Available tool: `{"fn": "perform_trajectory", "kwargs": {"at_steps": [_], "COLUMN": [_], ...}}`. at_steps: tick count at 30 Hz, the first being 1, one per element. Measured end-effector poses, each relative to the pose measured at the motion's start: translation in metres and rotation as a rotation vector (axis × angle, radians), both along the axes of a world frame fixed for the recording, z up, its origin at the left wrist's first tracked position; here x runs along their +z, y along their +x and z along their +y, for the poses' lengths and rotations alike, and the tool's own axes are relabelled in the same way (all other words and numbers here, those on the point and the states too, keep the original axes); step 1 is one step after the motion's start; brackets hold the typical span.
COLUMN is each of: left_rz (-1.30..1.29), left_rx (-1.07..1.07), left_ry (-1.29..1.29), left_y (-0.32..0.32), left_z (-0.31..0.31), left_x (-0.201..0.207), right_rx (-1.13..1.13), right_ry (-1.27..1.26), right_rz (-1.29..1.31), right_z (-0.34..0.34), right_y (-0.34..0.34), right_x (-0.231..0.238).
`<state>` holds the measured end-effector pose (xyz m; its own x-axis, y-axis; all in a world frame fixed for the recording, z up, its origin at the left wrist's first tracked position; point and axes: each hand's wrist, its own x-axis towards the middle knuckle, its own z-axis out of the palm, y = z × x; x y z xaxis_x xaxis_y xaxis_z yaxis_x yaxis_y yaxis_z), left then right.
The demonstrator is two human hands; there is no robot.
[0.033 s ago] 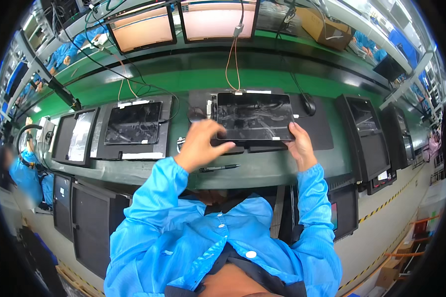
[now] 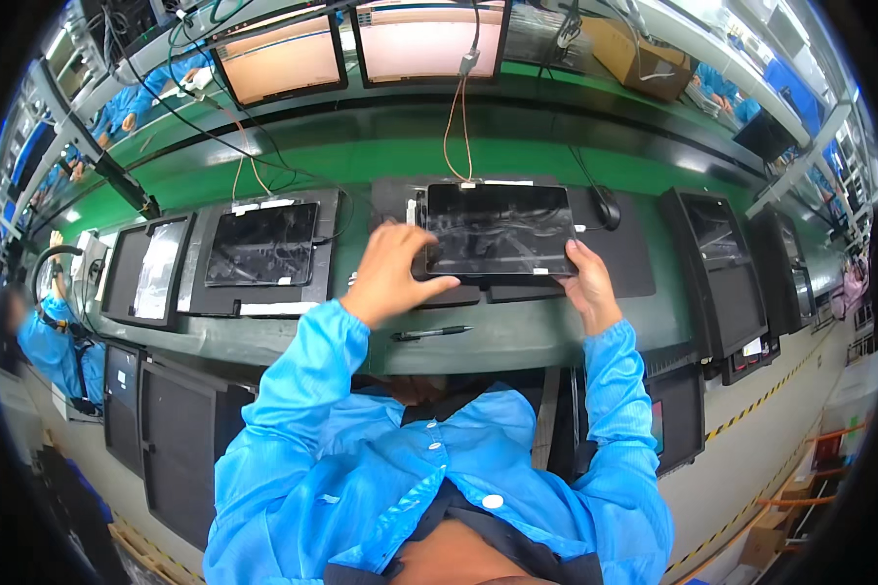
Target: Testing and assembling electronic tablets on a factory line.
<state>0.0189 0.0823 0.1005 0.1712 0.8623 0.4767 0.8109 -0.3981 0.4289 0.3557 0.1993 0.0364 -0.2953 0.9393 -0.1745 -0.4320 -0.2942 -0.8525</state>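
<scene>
In front of me a black tablet screen, with a glossy film-like surface and small white tabs, is propped over a dark fixture on the bench. My right hand grips its lower right corner, thumb on the front and fingers beneath. Beside its left edge is my left hand, thumb and fingers spread apart and slightly blurred; whether the fingertips touch the edge is hard to see. Below the tablet lies a black pen. A thin orange cable runs down to the tablet's top edge.
A second dark tablet rests on a fixture at the left, near a black tray. Black foam-lined trays stand at the right. A mouse sits behind the tablet. Two lit monitors are at the back. A co-worker is far left.
My left hand has moved slightly up along the tablet's left side. The tablet has shifted a little left, with my right hand still on its corner.
</scene>
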Motion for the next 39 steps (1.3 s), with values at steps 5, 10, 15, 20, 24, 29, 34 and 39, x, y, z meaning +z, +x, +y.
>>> {"fn": "perform_trajectory", "kwargs": {"at_steps": [5,10,15,20,24,29,34,39], "left_rz": [0.416,0.474,0.467,0.45,0.428,0.413,0.453,0.432], "left_rx": [0.158,0.158,0.112,0.1,0.102,0.092,0.097,0.094], "left_ry": [-0.275,-0.298,-0.273,-0.283,-0.267,-0.25,-0.205,-0.195], "left_y": [-0.018,-0.015,-0.015,-0.012,-0.014,-0.011,-0.011,-0.016], "left_z": [0.035,0.035,0.036,0.04,0.037,0.04,0.04,0.04], "left_x": [-0.021,-0.026,-0.027,-0.022,-0.026,-0.025,-0.023,-0.025], "right_rx": [0.018,-0.046,0.039,0.097,0.163,0.177,0.093,-0.005], "right_ry": [-0.026,0.375,0.739,0.864,0.893,0.947,1.077,1.161], "right_rz": [-0.003,-1.27,-1.356,-1.36,-1.392,-1.414,-1.718,-1.722], "right_z": [0.015,0.005,-0.03,-0.019,-0.013,-0.018,-0.035,-0.038], "right_y": [-0.02,-0.028,-0.02,-0.007,-0.006,-0.004,-0.023,-0.035], "right_x": [-0.008,0.019,0.04,0.023,0.026,0.022,0.023,0.015]}}
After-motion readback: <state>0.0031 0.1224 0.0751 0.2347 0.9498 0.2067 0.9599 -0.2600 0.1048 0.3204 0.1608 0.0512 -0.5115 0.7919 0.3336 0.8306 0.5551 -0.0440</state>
